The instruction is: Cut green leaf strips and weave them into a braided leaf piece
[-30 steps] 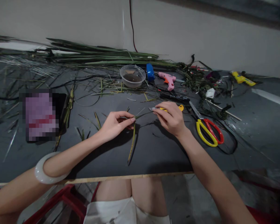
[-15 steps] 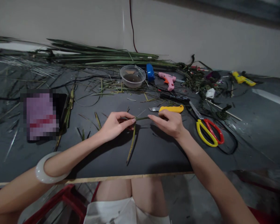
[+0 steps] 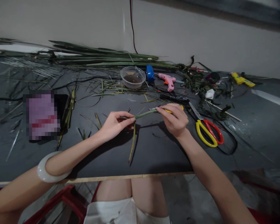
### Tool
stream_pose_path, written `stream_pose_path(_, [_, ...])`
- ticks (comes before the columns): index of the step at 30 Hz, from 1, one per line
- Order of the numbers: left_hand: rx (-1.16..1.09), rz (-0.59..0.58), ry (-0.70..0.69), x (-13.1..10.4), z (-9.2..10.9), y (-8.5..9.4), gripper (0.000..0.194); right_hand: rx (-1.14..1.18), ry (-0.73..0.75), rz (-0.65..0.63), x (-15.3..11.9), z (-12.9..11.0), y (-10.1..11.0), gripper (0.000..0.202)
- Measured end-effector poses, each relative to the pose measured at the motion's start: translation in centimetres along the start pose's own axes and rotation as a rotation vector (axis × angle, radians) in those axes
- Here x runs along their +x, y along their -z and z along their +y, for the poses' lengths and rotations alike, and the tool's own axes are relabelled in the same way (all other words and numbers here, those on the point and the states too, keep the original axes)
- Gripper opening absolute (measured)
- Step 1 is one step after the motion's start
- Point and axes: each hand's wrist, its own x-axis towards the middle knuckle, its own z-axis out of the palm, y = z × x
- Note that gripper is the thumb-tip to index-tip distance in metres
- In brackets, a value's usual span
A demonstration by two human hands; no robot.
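Over the middle of the dark table, my left hand (image 3: 119,123) pinches long green leaf strips between thumb and fingers. One green strip (image 3: 146,114) stretches from that pinch to my right hand (image 3: 175,119), whose fingertips are closed on its far end. A yellowish, spotted strip (image 3: 132,146) hangs down from the left fingertips towards me. A thin pale filament also sticks out near them; its kind I cannot make out. Partly covered by my right hand, a yellow utility knife (image 3: 182,107) lies on the table.
Scissors (image 3: 207,132) with red and yellow handles lie right of my right hand. Behind stand a clear plastic bowl (image 3: 133,77), a blue roll (image 3: 150,73) and a pink glue gun (image 3: 168,81). Long leaves (image 3: 102,57) lie along the wall. A blurred purple item (image 3: 42,112) is at left.
My right hand has risen slightly and moved to the right, now pinching the strip's end and drawing it straight. My left hand stays in place with its hold.
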Motion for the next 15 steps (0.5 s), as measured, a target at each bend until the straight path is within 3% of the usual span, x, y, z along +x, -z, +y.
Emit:
stream_pose_path(2, [0.018,0.002,-0.002,-0.1,0.0,-0.1,0.032,0.112,-0.159,0.036,0.1,-0.7,-0.4,0.025])
stream_pose_path(5, [0.041,0.006,-0.012,-0.2,-0.1,-0.2,0.031,0.315,-0.528,0.099,0.7,-2.2,-1.2,0.013])
stream_pose_path(9, [0.047,0.0,-0.057,-0.4,-0.3,-0.3,0.028,0.782,-0.987,0.056,1.2,-3.8,-2.0,0.006])
stream_pose_path(15, [0.125,0.019,-0.127,-0.7,-0.8,-0.4,0.028,1.147,-1.23,-0.114,1.3,-5.0,-2.4,0.022])
